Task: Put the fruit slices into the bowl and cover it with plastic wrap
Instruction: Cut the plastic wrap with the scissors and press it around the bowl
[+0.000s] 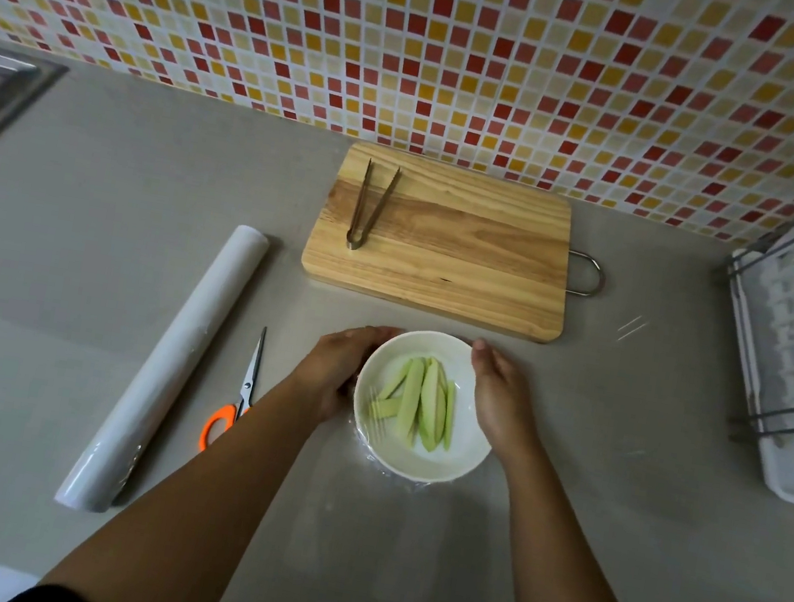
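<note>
Smoothing thin clear plastic wrap [367,447] down over a round white ceramic bowl [467,450].
Left hand [333,376] cups the bowl's left wall, fingers curved round it; pale green fruit slices [420,403] lie inside, between both palms; right hand [498,402] presses flat-fingered against the right wall. Even downward pressure on both sides should seal the film.

Left hand [331,373], right hand [498,402] against bowl [431,465] of fruit slices [420,403]
</note>
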{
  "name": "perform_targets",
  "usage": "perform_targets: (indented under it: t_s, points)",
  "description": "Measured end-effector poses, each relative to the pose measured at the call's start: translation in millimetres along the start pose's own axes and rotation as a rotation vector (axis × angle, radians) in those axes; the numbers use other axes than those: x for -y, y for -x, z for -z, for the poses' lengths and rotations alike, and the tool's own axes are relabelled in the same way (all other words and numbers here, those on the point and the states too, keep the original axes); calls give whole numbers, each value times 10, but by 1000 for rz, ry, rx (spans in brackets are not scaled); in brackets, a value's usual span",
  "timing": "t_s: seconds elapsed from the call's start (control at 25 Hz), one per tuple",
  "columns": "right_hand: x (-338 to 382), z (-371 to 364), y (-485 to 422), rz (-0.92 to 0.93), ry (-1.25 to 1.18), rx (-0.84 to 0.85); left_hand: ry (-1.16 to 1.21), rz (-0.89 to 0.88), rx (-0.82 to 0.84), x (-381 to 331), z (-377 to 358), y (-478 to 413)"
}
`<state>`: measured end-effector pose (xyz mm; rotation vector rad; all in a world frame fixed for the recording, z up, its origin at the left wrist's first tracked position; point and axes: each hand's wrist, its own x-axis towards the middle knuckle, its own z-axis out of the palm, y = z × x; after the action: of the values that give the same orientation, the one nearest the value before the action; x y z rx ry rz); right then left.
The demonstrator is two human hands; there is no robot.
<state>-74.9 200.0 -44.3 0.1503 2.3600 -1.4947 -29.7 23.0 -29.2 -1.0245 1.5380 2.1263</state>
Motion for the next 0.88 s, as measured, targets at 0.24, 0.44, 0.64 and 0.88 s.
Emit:
perform_targets:
  t_s: [0.24,0.44,0.64,0.88]
  points:
    - [59,18,9,-49,-12,-12,-229,-39,-282,29,76,-21]
    - [63,-100,288,-207,-110,-334,-465,-426,-514,89,211,49]
    - [71,-212,634,-237,-332,-366,-463,-216,-319,161,129,113]
    - [-52,-26,597,-299,-402,-307,-353,-268,-314,113,69,85]
